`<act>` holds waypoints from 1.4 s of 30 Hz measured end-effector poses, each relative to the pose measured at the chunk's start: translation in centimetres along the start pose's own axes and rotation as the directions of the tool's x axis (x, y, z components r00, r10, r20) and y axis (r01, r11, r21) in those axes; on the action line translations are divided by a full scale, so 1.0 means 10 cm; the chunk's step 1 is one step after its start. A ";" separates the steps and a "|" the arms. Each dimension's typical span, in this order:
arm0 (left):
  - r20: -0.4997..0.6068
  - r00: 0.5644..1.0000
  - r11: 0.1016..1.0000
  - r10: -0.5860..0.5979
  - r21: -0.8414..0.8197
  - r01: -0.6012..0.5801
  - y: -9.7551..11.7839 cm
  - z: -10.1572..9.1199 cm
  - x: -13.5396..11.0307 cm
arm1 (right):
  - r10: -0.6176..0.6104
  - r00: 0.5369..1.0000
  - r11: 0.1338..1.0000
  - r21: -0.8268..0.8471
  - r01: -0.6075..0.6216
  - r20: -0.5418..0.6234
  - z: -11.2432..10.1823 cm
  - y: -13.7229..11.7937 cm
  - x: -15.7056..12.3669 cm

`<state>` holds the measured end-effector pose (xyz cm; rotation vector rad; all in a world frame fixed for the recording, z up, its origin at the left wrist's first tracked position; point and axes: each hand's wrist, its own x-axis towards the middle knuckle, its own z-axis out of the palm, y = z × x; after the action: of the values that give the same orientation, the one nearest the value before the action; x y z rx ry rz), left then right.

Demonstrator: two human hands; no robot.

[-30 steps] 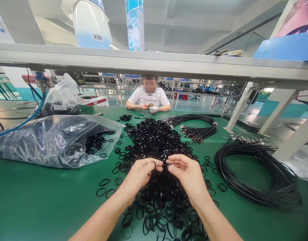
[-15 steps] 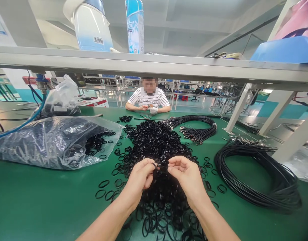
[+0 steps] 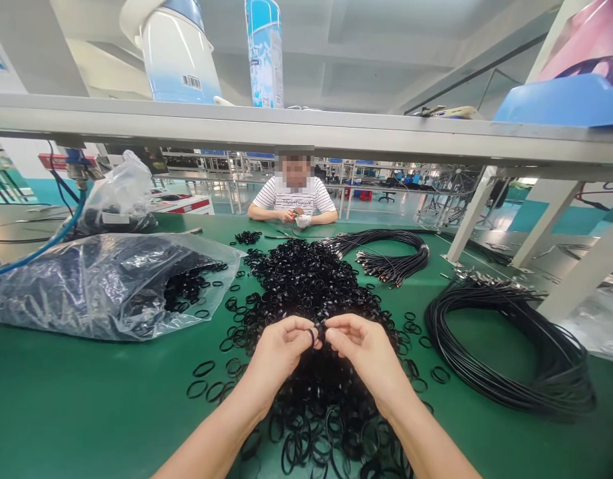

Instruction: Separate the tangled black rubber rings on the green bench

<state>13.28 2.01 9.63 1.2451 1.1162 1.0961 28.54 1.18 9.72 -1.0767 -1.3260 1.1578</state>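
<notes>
Green matting [image 3: 77,399] covered a long factory bench under a grey shelf [image 3: 306,130], with more benches receding behind. At nine o'clock lay a clear plastic bag [image 3: 97,283] stuffed with black rings, its open mouth spilling some toward the centre.

From six o'clock both bare forearms rose and converged. The left hand [image 3: 279,352] was curled, thumb and forefinger pinched on a small black ring [image 3: 312,336]. The right hand [image 3: 364,349] met it fingertip to fingertip, its thumb and forefinger also closed narrowly at that ring; whether it gripped the same ring or a second one could not be made out, since the fingers covered the spot.

The ring was thin, glossy and dark, held just above a large heap of rings [image 3: 311,286] of the same kind that stretched from the middle toward twelve o'clock. Loose rings [image 3: 207,382] lay scattered flat around its edges.

At twelve o'clock a person in a striped shirt [image 3: 294,197] sat working at the far edge. At one o'clock rested a cable bundle [image 3: 391,253]; at three o'clock a bigger coil of black cable [image 3: 510,346], partly hidden by a white frame leg [image 3: 576,279].
</notes>
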 end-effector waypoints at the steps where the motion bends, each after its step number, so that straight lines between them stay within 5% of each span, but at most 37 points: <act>1: 0.009 1.000 1.000 0.012 0.014 -0.012 -0.01 0.00 0.00 | 0.001 1.000 1.000 0.015 -0.001 0.021 0.01 0.00 0.00; 9: -0.061 0.997 0.989 0.053 0.142 -0.044 0.09 -0.08 -0.01 | -0.080 0.994 0.965 -0.256 0.060 -0.069 -0.10 0.03 0.05; 15: -0.036 0.998 0.976 0.049 0.213 -0.040 0.15 -0.16 -0.02 | -0.263 0.961 0.611 -0.757 0.232 0.082 -0.02 0.01 -0.07; 20: 0.031 0.999 0.980 0.006 0.197 -0.012 0.15 -0.14 -0.02 | -0.136 0.913 0.542 -0.743 0.393 0.384 0.13 0.07 -0.20; 22: 0.063 0.998 0.985 -0.010 0.172 -0.001 0.16 -0.13 -0.03 | -0.117 0.900 0.537 -0.736 0.413 0.419 0.14 0.09 -0.19; 29: 0.116 0.991 0.997 -0.070 -0.018 0.073 0.15 -0.14 -0.03 | -0.200 0.975 0.744 -0.634 0.214 0.094 0.01 0.01 -0.06; 32: 0.137 0.984 0.981 -0.117 -0.139 0.136 0.08 -0.13 0.00 | -0.170 0.985 0.761 -0.630 0.154 0.035 -0.03 -0.02 -0.04; 38: 0.195 0.967 0.956 -0.162 -0.213 0.203 0.04 -0.11 0.00 | -0.194 0.980 0.621 -0.766 0.165 0.054 -0.05 -0.02 -0.05; 42: 0.241 0.965 0.995 -0.101 0.043 0.093 0.15 -0.15 -0.07 | -0.294 0.950 0.464 -0.854 0.236 0.102 -0.07 -0.05 -0.06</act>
<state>11.67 1.57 11.17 1.2971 0.9986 0.8301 29.33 0.59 10.12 -1.4938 -2.0180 0.1231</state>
